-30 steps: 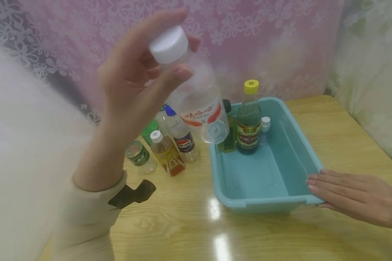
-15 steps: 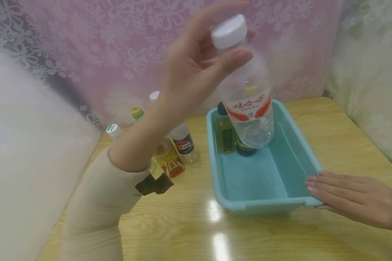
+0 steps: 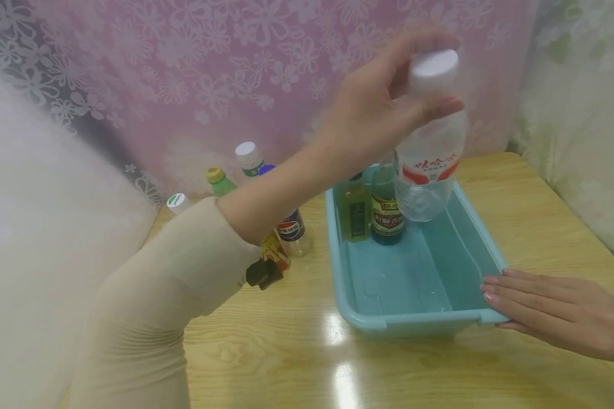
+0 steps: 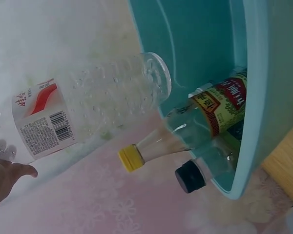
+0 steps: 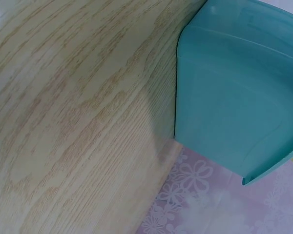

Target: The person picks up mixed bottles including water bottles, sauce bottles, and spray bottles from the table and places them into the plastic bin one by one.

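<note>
My left hand (image 3: 389,102) grips a clear plastic water bottle (image 3: 430,170) by its neck, just under the white cap. The bottle, with a red and white label, hangs nearly upright over the far end of a teal plastic basin (image 3: 399,284). Inside that basin stand a dark vinegar bottle (image 3: 387,218) with a yellow cap (image 4: 131,158) and a yellow-green bottle (image 3: 356,213) with a black cap (image 4: 190,176). At the basin's near right corner my right hand (image 3: 563,309) rests on the rim, fingers straight and together. The right wrist view shows only the basin's outside and the table.
Left of the basin, several bottles stand on the wooden table (image 3: 251,352), partly hidden by my left arm: a cola bottle (image 3: 291,227), one with a yellow cap (image 3: 215,175), others with white caps. A pink floral curtain (image 3: 225,74) hangs behind.
My left hand has carried the water bottle rightward, from beside the basin's left edge to over its far right part. My right hand has stayed on the rim.
</note>
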### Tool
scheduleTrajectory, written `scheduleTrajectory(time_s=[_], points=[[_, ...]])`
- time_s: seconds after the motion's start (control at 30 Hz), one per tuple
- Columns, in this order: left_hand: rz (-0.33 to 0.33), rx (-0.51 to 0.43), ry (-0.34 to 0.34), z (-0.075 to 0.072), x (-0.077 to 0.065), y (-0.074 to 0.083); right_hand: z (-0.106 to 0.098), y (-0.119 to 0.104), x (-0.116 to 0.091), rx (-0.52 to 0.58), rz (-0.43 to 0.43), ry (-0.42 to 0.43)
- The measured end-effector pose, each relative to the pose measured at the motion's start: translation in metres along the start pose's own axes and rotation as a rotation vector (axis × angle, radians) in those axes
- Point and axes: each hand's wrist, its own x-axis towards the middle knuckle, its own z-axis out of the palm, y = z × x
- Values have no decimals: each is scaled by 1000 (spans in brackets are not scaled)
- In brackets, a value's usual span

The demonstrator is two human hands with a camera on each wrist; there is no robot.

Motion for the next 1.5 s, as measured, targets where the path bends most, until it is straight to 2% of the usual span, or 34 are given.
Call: scheduleTrajectory(time_s=[0.03,0.07,0.13,0.23,0.3,0.4,0.63,0.87,0.93,1.07,1.13,1.17,1.33,1.5], points=[[-12,24,-12,1,-13,23,0,0,0,-3,2,-7],[-27,43,-25,3,-17,29,0,0,-1,-7,3,-11],[-60,109,-55,6,-31,53,0,-1,-1,-10,5,-19],[-63,193,-114,14,-33,58,0,-1,-2,-14,8,-30],[-40,219,-154,19,-32,55,0,-1,-3,-13,9,-32],[3,198,-184,26,-31,47,0,-1,-3,-13,4,-20],[-144,195,-226,37,-28,31,0,-4,0,-55,16,-13],[-173,127,-251,43,-31,18,1,-4,-2,-91,22,-21],[-191,175,-264,44,-31,16,1,-4,-3,-88,22,-22],[-245,432,-315,47,-31,13,0,-4,-3,-62,26,-16],[-247,555,-343,49,-32,11,0,-4,-3,-61,27,-12],[-242,587,-355,50,-33,10,0,-4,-3,-61,27,-7],[-199,603,-385,55,-33,3,1,-4,-4,-84,27,-10],[-208,594,-404,61,-31,-5,1,-5,-4,-64,28,-2]])
